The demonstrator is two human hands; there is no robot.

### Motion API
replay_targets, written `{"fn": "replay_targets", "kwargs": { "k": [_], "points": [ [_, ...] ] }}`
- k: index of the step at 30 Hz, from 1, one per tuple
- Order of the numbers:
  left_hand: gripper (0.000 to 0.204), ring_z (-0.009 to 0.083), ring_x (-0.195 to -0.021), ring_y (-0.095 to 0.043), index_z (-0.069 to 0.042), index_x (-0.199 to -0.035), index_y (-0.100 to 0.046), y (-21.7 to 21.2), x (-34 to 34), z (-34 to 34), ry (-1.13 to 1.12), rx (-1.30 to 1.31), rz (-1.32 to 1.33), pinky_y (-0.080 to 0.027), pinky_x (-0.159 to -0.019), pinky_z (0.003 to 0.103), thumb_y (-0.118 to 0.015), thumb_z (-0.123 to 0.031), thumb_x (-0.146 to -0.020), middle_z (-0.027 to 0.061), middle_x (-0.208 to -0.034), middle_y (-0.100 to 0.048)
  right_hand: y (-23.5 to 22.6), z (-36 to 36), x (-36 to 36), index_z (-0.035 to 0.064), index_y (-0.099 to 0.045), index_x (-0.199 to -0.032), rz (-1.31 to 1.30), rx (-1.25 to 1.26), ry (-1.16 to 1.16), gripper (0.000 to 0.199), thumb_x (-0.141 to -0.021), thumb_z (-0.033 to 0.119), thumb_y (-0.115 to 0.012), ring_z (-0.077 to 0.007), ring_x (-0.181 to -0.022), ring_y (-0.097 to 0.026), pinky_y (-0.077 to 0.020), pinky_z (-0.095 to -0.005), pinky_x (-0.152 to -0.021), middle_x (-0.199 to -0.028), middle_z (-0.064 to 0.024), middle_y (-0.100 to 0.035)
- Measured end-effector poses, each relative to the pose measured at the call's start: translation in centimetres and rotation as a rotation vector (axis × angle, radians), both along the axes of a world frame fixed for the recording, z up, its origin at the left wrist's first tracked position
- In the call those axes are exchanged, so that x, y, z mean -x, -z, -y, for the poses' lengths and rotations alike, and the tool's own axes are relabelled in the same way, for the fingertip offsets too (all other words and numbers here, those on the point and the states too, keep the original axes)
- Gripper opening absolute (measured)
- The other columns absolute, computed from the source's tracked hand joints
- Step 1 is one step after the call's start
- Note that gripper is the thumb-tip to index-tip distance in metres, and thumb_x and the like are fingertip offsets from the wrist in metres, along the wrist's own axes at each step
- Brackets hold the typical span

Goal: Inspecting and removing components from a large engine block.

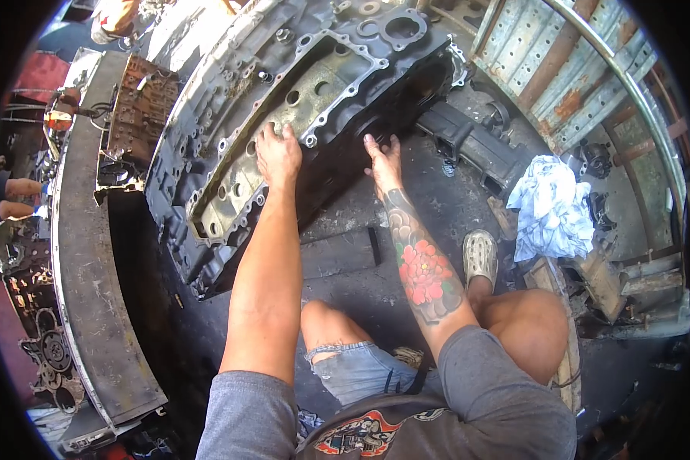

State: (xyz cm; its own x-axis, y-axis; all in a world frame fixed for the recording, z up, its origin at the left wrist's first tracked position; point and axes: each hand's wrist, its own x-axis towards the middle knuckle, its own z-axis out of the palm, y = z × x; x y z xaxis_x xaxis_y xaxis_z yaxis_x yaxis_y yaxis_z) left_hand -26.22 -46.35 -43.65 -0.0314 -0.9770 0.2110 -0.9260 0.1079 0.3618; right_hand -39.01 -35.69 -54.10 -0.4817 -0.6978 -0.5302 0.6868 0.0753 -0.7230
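Observation:
A big dark engine block (234, 96) lies tilted in front of me. It has a long side recess (310, 96) with a pale, bolted rim and round holes inside. My left hand (278, 156) is on the near rim of this recess, its fingers bent over the edge. My right hand (384, 162) is at the block's dark lower side, thumb and fingers apart, with nothing seen in it. Whether its fingertips touch the block is hard to tell. Flowers are tattooed on the right forearm.
A dark rectangular metal housing (471, 142) lies right of the block. A crumpled pale blue cloth (552, 207) rests by wooden pieces (596, 280). A perforated metal frame (560, 69) stands far right. Left, a rusty part (139, 107) sits on a long metal bench (92, 253). Another person's legs (15, 199) show far left.

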Motion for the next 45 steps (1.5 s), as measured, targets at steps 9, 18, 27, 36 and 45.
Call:
{"fn": "replay_targets", "kwargs": {
  "k": [9,18,27,36,45],
  "points": [
    [0.051,0.0389,-0.122,-0.052,-0.004,-0.13,-0.056,-0.4,0.2,-0.4,0.0,-0.003,-0.001,-0.041,-0.102,0.046,-0.052,-0.039,-0.093,0.0222,-0.129,-0.057,-1.4,-0.7,-0.7,0.0065,-0.042,-0.143,0.016,0.105,-0.005,0.06,-0.093,0.029,-0.067,-0.0239,-0.124,-0.053,-0.048,-0.0433,-0.09,-0.135,-0.0145,-0.056],
    [0.047,0.0376,-0.118,-0.056,-0.004,-0.12,-0.065,-0.3,-0.1,0.4,-0.022,-0.042,0.028,-0.043,-0.1,0.044,-0.053,-0.04,-0.093,0.0214,-0.124,-0.061,-2.6,-0.4,-0.6,-0.0013,-0.051,-0.135,0.105,0.199,0.06,0.041,-0.095,0.006,-0.055,-0.0226,-0.115,-0.059,-0.0529,-0.0372,-0.086,-0.129,-0.0156,-0.059],
    [0.044,0.0396,-0.112,-0.06,-0.003,-0.114,-0.068,-0.2,0.0,-0.1,-0.031,0.018,-0.003,-0.046,-0.096,0.047,-0.055,-0.039,-0.091,0.0233,-0.119,-0.063,-0.4,0.2,-0.1,0.0005,-0.054,-0.133,0.251,0.293,0.116,0.04,-0.094,0.005,-0.058,-0.0189,-0.109,-0.059,-0.0529,-0.0373,-0.083,-0.12,-0.0098,-0.062],
    [0.048,0.035,-0.124,-0.052,-0.002,-0.121,-0.064,0.0,-0.2,-0.2,-0.038,-0.08,-0.004,-0.04,-0.106,0.044,-0.054,-0.04,-0.092,0.0207,-0.13,-0.058,0.8,0.2,0.5,0.0001,-0.045,-0.14,0.279,0.319,0.048,0.045,-0.097,0.009,-0.053,-0.0267,-0.121,-0.054,-0.0523,-0.0424,-0.09,-0.13,-0.0154,-0.056],
    [0.044,0.0385,-0.113,-0.059,-0.003,-0.114,-0.068,-0.6,0.4,-0.2,-0.053,-0.065,-0.024,-0.045,-0.098,0.045,-0.055,-0.038,-0.091,0.0239,-0.118,-0.064,0.0,0.5,0.4,-0.001,-0.04,-0.143,0.222,0.34,0.033,0.052,-0.092,0.004,-0.049,-0.0282,-0.127,-0.048,-0.0512,-0.0444,-0.092,-0.142,-0.0198,-0.046]
  ]
}}
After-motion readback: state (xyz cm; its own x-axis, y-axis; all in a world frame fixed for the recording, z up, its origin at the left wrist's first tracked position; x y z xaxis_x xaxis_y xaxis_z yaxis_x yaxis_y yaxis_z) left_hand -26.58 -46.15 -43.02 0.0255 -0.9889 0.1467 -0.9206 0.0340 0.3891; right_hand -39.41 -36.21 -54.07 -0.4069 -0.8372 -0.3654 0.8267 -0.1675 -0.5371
